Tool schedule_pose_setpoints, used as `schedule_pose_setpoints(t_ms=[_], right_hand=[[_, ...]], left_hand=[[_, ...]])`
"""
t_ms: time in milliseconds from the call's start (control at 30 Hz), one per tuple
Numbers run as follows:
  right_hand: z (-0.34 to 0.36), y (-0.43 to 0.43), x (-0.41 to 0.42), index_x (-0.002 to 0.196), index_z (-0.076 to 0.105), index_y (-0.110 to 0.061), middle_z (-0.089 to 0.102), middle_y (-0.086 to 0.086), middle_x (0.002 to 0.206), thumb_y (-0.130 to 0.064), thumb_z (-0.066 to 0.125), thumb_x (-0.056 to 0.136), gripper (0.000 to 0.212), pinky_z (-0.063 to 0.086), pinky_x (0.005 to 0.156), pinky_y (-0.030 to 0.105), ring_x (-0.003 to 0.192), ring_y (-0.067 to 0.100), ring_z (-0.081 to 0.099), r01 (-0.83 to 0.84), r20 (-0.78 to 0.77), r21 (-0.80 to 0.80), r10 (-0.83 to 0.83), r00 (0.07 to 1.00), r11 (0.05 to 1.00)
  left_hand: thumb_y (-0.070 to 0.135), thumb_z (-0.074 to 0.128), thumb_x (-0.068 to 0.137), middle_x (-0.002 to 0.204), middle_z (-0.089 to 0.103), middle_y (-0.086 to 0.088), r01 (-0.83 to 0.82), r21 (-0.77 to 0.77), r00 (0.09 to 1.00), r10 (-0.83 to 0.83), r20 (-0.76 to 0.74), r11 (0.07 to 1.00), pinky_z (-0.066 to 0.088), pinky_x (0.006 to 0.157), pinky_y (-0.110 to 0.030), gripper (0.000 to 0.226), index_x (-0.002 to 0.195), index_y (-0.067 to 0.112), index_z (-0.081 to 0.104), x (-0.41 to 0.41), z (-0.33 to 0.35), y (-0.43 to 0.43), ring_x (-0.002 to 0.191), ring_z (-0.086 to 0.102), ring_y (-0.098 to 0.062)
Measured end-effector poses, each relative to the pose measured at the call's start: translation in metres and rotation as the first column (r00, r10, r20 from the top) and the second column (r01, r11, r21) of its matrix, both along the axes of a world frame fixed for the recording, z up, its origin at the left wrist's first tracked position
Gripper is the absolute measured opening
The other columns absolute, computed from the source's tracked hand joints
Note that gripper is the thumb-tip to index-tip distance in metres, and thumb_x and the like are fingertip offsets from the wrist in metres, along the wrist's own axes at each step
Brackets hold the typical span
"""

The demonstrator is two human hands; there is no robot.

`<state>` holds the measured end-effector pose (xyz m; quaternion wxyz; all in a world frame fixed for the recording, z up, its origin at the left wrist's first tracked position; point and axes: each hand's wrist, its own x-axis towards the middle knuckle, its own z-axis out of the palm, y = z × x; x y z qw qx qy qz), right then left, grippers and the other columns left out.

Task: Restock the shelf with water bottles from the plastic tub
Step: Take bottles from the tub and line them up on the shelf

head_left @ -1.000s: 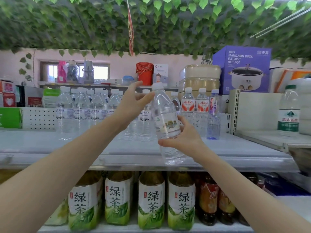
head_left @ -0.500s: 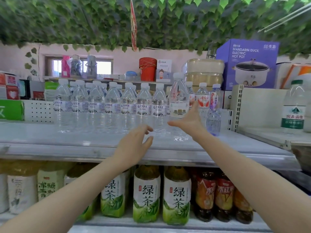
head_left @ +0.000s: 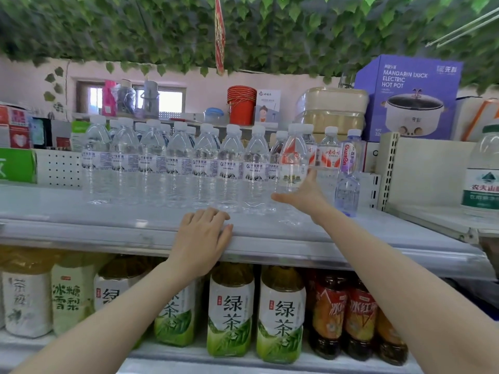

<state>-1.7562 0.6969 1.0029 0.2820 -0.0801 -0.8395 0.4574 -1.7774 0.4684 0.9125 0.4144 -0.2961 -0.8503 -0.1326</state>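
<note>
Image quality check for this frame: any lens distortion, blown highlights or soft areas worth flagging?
Head view: wide-angle bending bows the shelf edge and leans the hot pot box outward; the window is blown out white; the leaves overhead smear soft toward the corners; the water bottles, left hand and right hand mid-frame look fairly sharp.

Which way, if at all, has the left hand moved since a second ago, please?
Yes, downward: the left hand was up by the bottle caps and now rests on the shelf front edge.
</note>
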Motion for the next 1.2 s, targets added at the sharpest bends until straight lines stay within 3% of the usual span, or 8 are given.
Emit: schedule_pose_setpoints(t_ms=[200,400,500,567,767,967,1133,1200], right_hand=[[0.008,0.018,0.012,0.151,-0.003,-0.025,0.017,0.013,0.155,0.002,0.077,0.072,0.115,0.035,0.106,0.054,0.135,0.036,0.032,-0.124,0.155,-0.021,0.126,0.980,0.992],[-0.008,0.003,0.009,0.150,0.000,-0.008,0.016,0.011,0.156,-0.029,0.086,0.065,0.123,0.022,0.116,0.045,0.143,0.029,0.018,0.092,0.057,0.175,-0.103,0.993,0.980],[0.001,0.003,0.014,0.149,-0.015,-0.011,0.012,0.014,0.157,-0.010,0.078,0.075,0.118,0.024,0.114,0.049,0.141,0.036,0.023,-0.012,0.202,0.089,-0.006,0.979,0.996],[0.006,0.006,0.017,0.150,-0.010,-0.012,0.018,0.016,0.155,0.002,0.069,0.080,0.106,0.029,0.111,0.049,0.136,0.039,0.031,-0.039,0.245,0.073,0.020,0.969,0.997],[-0.009,-0.001,0.014,0.148,0.008,-0.001,0.023,0.014,0.152,-0.024,0.083,0.070,0.111,0.028,0.113,0.045,0.140,0.031,0.025,0.075,0.128,0.158,-0.096,0.987,0.985],[-0.005,0.004,0.010,0.150,0.002,-0.012,0.021,0.014,0.153,-0.002,0.073,0.078,0.102,0.030,0.111,0.049,0.137,0.035,0.030,-0.024,0.189,-0.028,0.029,0.982,0.999],[-0.012,-0.002,0.006,0.150,0.005,-0.008,0.020,0.011,0.154,-0.023,0.085,0.067,0.116,0.026,0.114,0.048,0.140,0.031,0.025,0.032,0.139,0.066,-0.041,0.989,0.997],[-0.008,0.001,0.007,0.151,0.005,-0.011,0.018,0.010,0.155,-0.020,0.082,0.071,0.111,0.026,0.113,0.049,0.140,0.032,0.025,0.000,0.181,0.034,-0.006,0.983,0.999]], left_hand=[[0.039,0.024,0.093,0.104,0.062,0.000,-0.017,-0.010,1.000,0.016,-0.005,1.000,0.042,0.079,-0.037,0.045,0.107,0.017,0.061,0.002,-0.002,0.001,0.091,0.057,-0.021],[0.037,0.027,0.091,0.104,0.061,-0.001,-0.017,0.006,0.999,0.017,-0.032,1.000,0.041,0.077,-0.036,0.044,0.106,0.015,0.062,0.001,-0.004,0.001,0.090,0.057,-0.021],[0.037,0.027,0.092,0.103,0.061,-0.001,-0.029,-0.002,0.999,0.029,-0.033,1.000,0.042,0.078,-0.037,0.044,0.106,0.015,0.062,0.001,-0.005,0.002,0.089,0.057,-0.021],[0.037,0.026,0.092,0.104,0.061,-0.001,-0.039,-0.003,0.999,0.038,-0.034,0.999,0.042,0.078,-0.037,0.044,0.106,0.015,0.061,0.000,-0.005,0.002,0.089,0.057,-0.021],[0.037,0.026,0.091,0.104,0.061,-0.002,-0.040,0.001,0.998,0.040,-0.042,0.999,0.041,0.078,-0.037,0.045,0.107,0.015,0.062,0.000,-0.005,0.003,0.089,0.056,-0.022],[0.037,0.025,0.091,0.104,0.062,-0.002,-0.049,0.001,0.998,0.049,-0.036,0.999,0.041,0.078,-0.038,0.046,0.107,0.015,0.062,-0.001,-0.004,0.004,0.089,0.057,-0.023],[0.038,0.022,0.090,0.105,0.061,-0.006,-0.040,0.001,0.999,0.040,-0.013,0.999,0.041,0.080,-0.039,0.051,0.108,0.012,0.061,0.001,-0.001,0.004,0.091,0.057,-0.025],[0.039,0.023,0.090,0.104,0.062,-0.007,-0.064,-0.011,0.998,0.063,-0.026,0.998,0.042,0.078,-0.040,0.051,0.107,0.011,0.062,0.003,0.001,0.004,0.088,0.059,-0.027]])
